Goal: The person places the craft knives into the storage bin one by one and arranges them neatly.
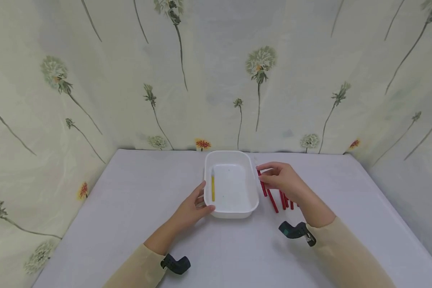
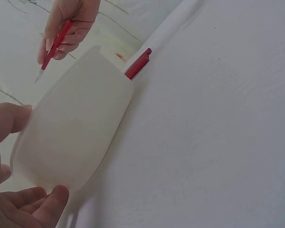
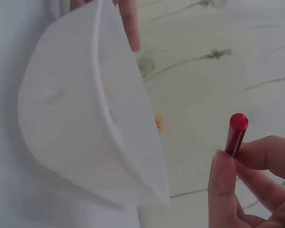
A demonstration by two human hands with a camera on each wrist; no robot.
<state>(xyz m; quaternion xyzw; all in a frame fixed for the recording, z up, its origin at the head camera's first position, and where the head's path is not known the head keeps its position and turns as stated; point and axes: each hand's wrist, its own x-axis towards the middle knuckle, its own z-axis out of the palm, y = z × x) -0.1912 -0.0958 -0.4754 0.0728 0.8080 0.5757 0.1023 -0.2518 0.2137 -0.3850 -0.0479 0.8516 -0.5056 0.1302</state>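
A white plastic basin [image 1: 234, 215] stands at the middle of the table. My left hand [image 1: 191, 208] grips its left side, the thumb at the near left corner. Inside the basin, along the left wall, lies a yellow pen [image 1: 213, 189] with a pale tip. Just beyond the basin's right rim, my right hand [image 1: 282, 178] pinches a red pen [image 3: 235, 135] between thumb and fingers. Its flat red end faces the right wrist camera, while a pale tip shows at its other end in the left wrist view. Several more red pens [image 1: 272, 201] lie on the table below that hand, partly hidden by it.
A white cloth covers the table [image 1: 137, 180]. Behind it and at both sides hangs a curtain [image 1: 216, 80] printed with dandelions. Each sleeved wrist carries a black camera mount, one at the left wrist [image 1: 175, 264] and one at the right [image 1: 297, 232].
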